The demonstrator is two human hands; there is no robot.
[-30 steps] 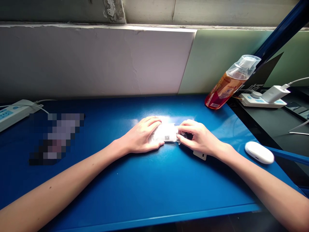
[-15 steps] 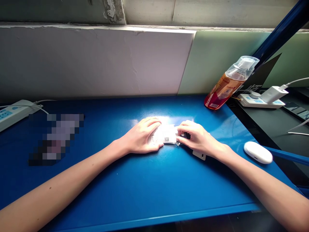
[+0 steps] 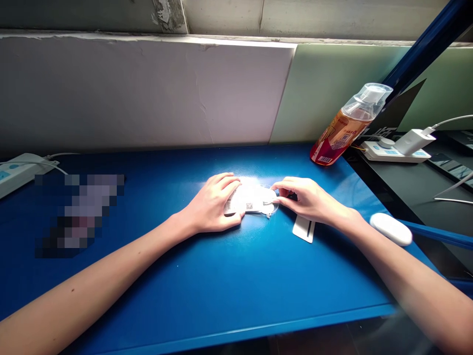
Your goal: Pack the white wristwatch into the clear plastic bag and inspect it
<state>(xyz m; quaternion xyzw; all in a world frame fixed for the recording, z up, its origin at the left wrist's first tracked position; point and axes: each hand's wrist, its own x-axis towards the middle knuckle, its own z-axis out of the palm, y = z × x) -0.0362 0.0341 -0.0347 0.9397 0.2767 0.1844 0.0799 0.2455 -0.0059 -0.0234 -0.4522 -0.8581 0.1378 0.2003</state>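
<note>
The left hand (image 3: 216, 204) grips the left end of a white QR-coded packet (image 3: 251, 201) on the blue bench (image 3: 221, 281); the right hand's (image 3: 308, 197) narrow grip holds its right end, near a slotted white card (image 3: 301, 230).

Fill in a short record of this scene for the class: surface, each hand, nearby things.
Surface: blue table
Left hand: around the left end of a white packet
Right hand: fingertips at the packet's right end; grip unclear
White card: on the table, partly hidden by the right hand
Bottle: clear-capped, far right
White oval case: right of the card
</note>
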